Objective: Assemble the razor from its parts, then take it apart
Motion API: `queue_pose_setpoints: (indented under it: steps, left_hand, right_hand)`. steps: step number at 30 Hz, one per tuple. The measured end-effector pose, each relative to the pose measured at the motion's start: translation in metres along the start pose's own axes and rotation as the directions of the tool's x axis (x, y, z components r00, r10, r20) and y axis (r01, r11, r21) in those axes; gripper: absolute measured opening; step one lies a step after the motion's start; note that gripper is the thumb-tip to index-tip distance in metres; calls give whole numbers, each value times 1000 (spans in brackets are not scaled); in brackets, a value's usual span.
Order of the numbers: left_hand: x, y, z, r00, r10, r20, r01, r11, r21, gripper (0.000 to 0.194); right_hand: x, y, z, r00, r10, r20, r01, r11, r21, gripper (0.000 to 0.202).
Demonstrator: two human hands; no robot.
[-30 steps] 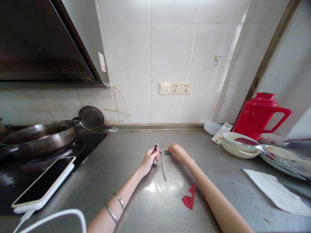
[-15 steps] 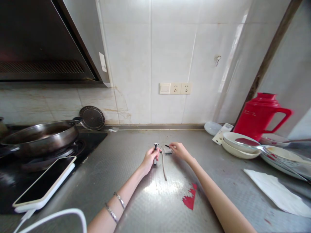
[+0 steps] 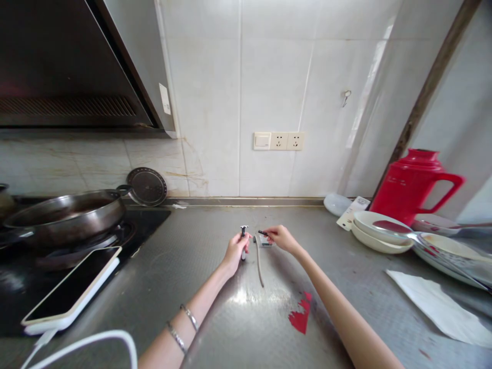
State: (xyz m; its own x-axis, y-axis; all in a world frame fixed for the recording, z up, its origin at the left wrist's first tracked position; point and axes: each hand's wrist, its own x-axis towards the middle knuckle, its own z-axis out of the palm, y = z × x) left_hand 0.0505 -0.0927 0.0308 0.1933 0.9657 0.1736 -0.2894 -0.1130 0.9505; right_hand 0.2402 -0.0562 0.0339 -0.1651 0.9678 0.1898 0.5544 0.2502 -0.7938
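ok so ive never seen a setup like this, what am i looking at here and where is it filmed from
There is no machine here, just a person's two bare hands, seen from a camera worn on the head, looking forward and down. The left hand holds what looks like a razor, head up. The right hand pinches a small dark piece, too small to identify. On the grey counter lie a thin strip, a small clear box and a red scrap. A pan sits left, a red jug right.
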Motion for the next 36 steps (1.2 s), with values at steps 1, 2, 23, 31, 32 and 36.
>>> queue_pose_setpoints:
  steps: [1,2,23,31,32,36]
  left_hand:
    - [0,0,0,1000,4,-11,-4,1000,7,30]
    - [1,-1,0,1000,10,-26,-9,1000,20,31]
    - [-6,-4,7,982,189,12,-182,927,327,18]
    - [-4,-6,8,991,134,6,-132,966,222,22]
    - [-4,-6,7,991,136,7,-135,966,222,21]
    - [-4,-5,7,991,135,3,-133,968,213,22]
  right_hand:
    - [0,1,0,1000,6,5,-6,1000,-1,33]
    - [0,1,0,1000,7,8,-7,1000,-1,34]
    - [-16,-56,1,940,-289,-180,279,957,-75,26]
    - [-22,-70,2,925,-350,-145,336,935,-116,26]
    - [-23,-71,2,923,-356,-146,341,932,-123,26]
    - [-24,-72,1,916,-373,-147,355,925,-136,26]
